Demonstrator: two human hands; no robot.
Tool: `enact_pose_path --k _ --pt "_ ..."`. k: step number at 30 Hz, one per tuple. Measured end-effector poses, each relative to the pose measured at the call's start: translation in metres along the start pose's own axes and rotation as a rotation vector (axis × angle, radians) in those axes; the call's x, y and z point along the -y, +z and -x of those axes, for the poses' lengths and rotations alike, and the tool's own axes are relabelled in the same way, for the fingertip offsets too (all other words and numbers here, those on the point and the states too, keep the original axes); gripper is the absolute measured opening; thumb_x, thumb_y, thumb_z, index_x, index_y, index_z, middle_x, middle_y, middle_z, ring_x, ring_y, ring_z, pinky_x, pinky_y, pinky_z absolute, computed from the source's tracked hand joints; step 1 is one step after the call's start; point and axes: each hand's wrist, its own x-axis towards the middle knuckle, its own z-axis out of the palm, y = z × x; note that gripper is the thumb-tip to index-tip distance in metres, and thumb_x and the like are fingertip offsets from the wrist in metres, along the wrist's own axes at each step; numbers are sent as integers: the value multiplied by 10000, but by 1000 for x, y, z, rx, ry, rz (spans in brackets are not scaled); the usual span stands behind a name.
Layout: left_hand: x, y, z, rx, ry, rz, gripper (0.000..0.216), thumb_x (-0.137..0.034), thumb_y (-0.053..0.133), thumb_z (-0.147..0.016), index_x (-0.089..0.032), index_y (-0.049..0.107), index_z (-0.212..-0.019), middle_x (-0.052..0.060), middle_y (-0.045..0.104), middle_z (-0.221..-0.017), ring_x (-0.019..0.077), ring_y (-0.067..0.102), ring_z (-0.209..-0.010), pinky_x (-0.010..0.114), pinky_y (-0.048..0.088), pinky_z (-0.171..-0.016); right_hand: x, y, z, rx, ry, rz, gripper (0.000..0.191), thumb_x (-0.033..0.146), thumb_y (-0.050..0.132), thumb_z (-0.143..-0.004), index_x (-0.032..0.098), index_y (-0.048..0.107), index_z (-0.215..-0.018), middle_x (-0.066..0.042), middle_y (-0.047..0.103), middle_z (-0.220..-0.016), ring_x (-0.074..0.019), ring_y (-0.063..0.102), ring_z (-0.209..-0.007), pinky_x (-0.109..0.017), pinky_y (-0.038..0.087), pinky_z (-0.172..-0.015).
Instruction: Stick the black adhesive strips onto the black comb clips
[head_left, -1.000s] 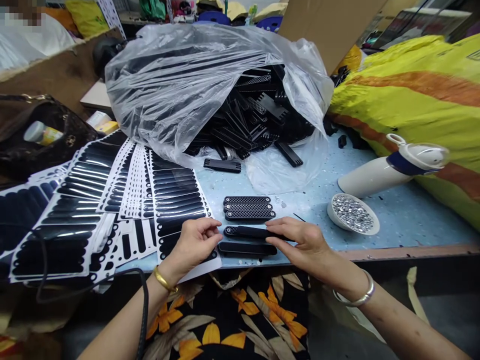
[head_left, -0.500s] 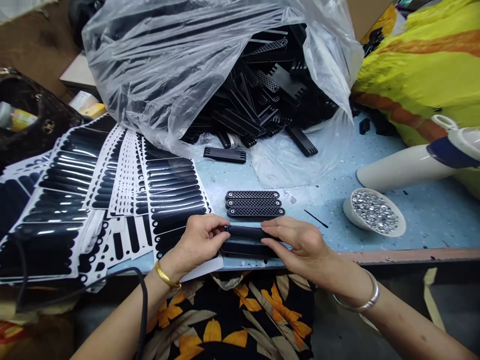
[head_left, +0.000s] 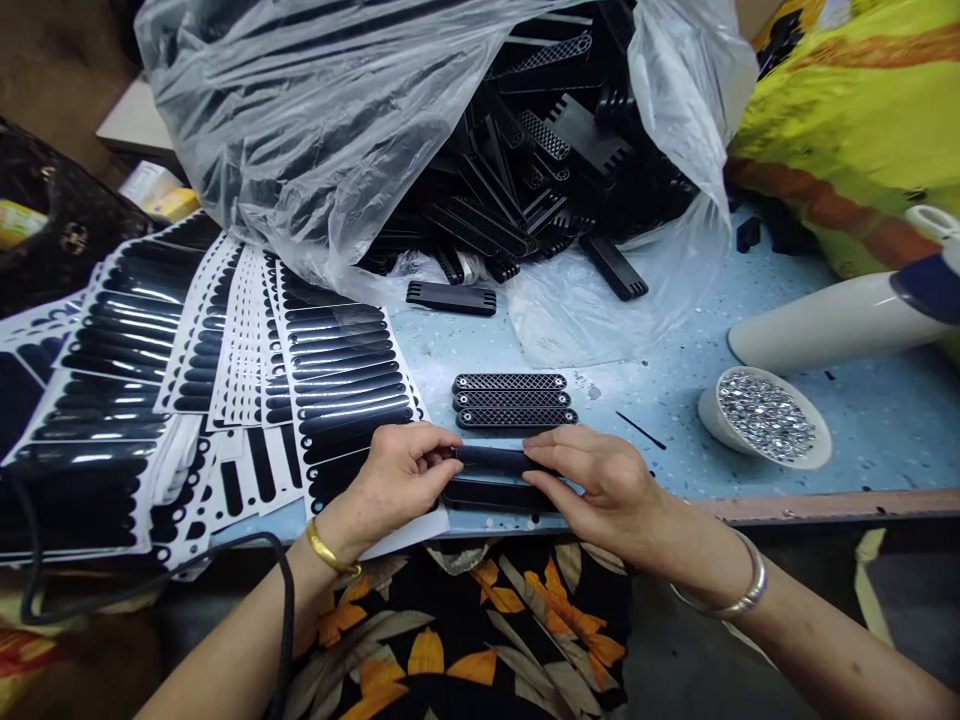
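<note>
Between my hands stretches a smooth black strip [head_left: 493, 459], much like the strips on the sheets. My left hand [head_left: 409, 470] pinches its left end between thumb and fingers. At the other end, the fingers and thumb of my right hand [head_left: 596, 480] close on the strip. Just below it, near the table edge, a black plastic bar [head_left: 499, 495] lies partly hidden by my right thumb. Beyond my fingertips, three black bars [head_left: 514, 400] with a mesh pattern and metal dots at their ends lie side by side.
White sheets of glossy black stickers [head_left: 345, 370] spread to the left. A clear plastic bag [head_left: 315, 130] spills black plastic parts at the back, one bar [head_left: 451, 298] lying before it. On the right are a bowl of small metal pieces [head_left: 765, 415] and a white bottle [head_left: 817, 318].
The camera view has shifted slightly, so objects at the right appear farther right. Both hands keep their hold on the black strip, with hardly any movement.
</note>
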Motion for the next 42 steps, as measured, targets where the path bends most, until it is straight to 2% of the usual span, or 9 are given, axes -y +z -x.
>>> enact_pose_path --k 15,22,35,42 --pt "1 0 0 1 -5 -5 160 -114 665 -743 -104 762 -870 40 712 -667 116 615 -559 187 480 -510 -3 4 1 34 6 13 136 90 539 -886 129 669 -887 -114 702 -827 -231 673 -774 -358 567 -706" --pt "0 1 0 -17 10 -6 148 -91 666 -738 -117 758 -850 30 722 -686 100 610 -550 165 488 -501 -2 3 0 87 42 9 164 84 522 -881 161 658 -832 -98 683 -814 -223 655 -794 -349 556 -714" --pt "-1 1 -1 -11 -34 7 161 -152 671 -735 -117 763 -863 37 712 -663 117 614 -547 190 497 -501 -1 2 -2 146 77 2 193 87 494 -877 132 655 -782 -114 658 -779 -233 630 -772 -356 532 -685" --pt "-4 -3 0 48 -59 49 187 -151 594 -775 -120 747 -877 47 716 -698 135 640 -587 217 517 -552 1 -1 -5 166 81 23 210 92 481 -882 129 669 -795 -106 658 -773 -214 620 -756 -339 526 -677"
